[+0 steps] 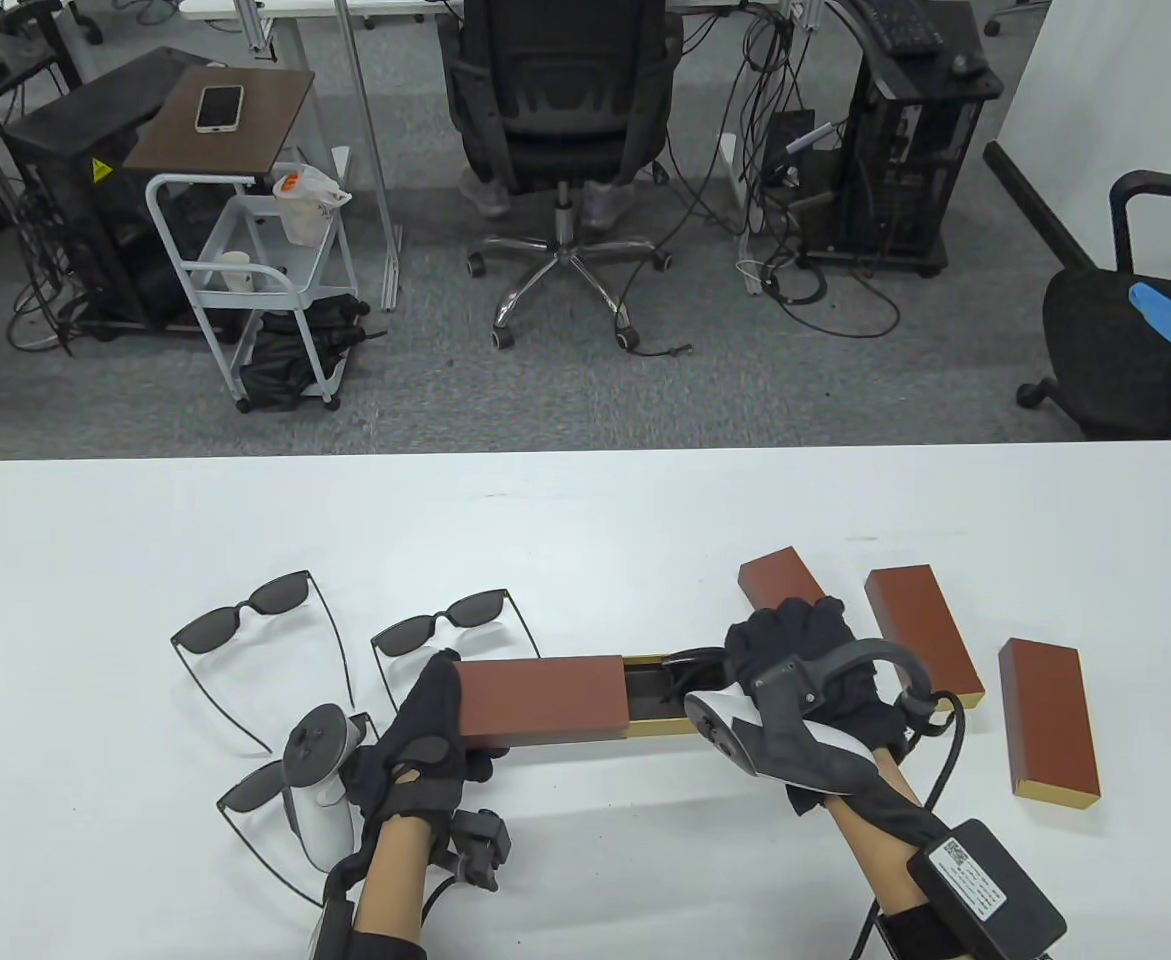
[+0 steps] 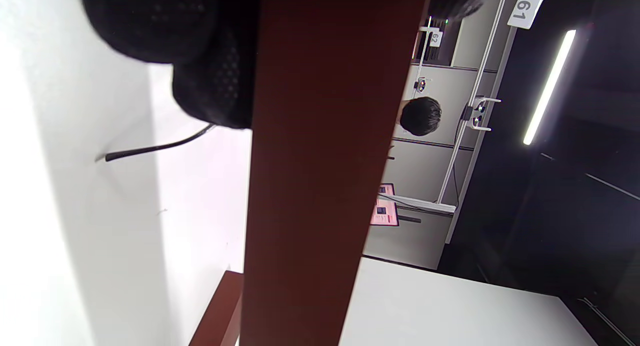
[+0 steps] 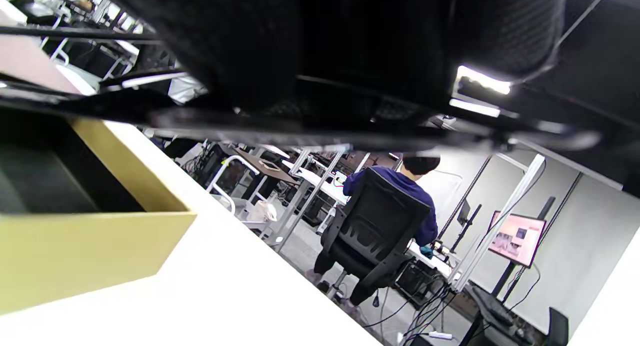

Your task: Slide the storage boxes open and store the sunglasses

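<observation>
Table view: white tabletop (image 1: 585,520) fills lower half of frame, office floor & chairs above it. Lower centre lies the open storage box: brown sleeve (image 1: 542,700) on the left, gold tray (image 1: 657,712) slid out to the right, dark interior showing.

Three more closed boxes (image 1: 1048,718) sit lower right, fanned, near each other; the leftmost is partly hidden behind the right hand.

Sunglasses: one pair (image 1: 245,620) left of centre w/ arms unfolded, a 2nd pair (image 1: 445,622) just right of it, a 3rd (image 1: 255,790) lower left, partly under the left tracker.

Left hand (image 1: 423,735): grip wrapped round the left end of the sleeve, bracing it. Left wrist view confirms, sleeve fills mid-frame w/ gloved fingers (image 2: 210,61) against it.

Right hand (image 1: 805,670): over the tray's right end, grip closed on a dark pair of glasses (image 1: 690,665) at the tray mouth. Right wrist view shows thin dark frame bars under the fingers, above the gold tray wall (image 3: 90,256); exact pinch is blurred.

Step, as I read it: box already slid open, first pair going in. Next move prob. needs the glasses laid flat & folded inside the tray, then release, then push tray back into sleeve while left hand braces. Risk: an arm sticking up would jam the slide.
</observation>
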Action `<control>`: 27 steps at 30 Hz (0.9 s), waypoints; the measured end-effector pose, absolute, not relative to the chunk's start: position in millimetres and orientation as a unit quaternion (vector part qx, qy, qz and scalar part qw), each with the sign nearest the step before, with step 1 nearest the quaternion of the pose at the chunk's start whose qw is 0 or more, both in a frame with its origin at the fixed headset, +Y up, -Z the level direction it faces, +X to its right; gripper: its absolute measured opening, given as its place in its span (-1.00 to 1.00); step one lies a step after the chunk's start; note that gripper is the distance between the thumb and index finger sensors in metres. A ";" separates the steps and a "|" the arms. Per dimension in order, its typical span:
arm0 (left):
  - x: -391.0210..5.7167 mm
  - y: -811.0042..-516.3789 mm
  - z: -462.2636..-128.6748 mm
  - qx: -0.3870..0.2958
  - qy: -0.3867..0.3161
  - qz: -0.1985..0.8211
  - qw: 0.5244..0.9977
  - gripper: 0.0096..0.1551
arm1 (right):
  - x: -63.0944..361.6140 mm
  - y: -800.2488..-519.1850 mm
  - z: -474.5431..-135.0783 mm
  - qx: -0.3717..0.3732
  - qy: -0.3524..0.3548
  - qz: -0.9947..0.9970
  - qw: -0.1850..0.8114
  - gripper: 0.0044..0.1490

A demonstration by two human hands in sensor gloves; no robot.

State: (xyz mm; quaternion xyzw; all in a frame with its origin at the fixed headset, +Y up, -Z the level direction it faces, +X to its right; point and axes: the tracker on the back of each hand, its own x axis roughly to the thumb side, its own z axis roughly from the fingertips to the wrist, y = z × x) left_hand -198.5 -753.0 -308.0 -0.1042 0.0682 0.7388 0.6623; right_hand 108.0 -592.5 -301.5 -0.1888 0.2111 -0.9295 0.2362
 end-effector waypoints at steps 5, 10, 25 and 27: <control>-193.6 -750.5 -307.9 -0.109 0.053 0.740 0.662 -0.11 | 98.5 -594.3 -300.2 -0.206 0.202 -0.915 0.284 -0.55; -188.9 -749.0 -307.0 -0.133 0.034 0.760 0.635 -0.11 | 90.2 -596.6 -297.8 -0.215 0.189 -0.909 0.301 -0.55; -179.3 -747.6 -303.7 -0.141 0.016 0.758 0.637 -0.11 | 61.9 -591.9 -298.3 -0.216 0.164 -0.930 0.249 -0.54; -178.5 -747.3 -303.6 -0.143 0.015 0.757 0.637 -0.11 | 61.2 -592.4 -298.0 -0.215 0.168 -0.934 0.232 -0.53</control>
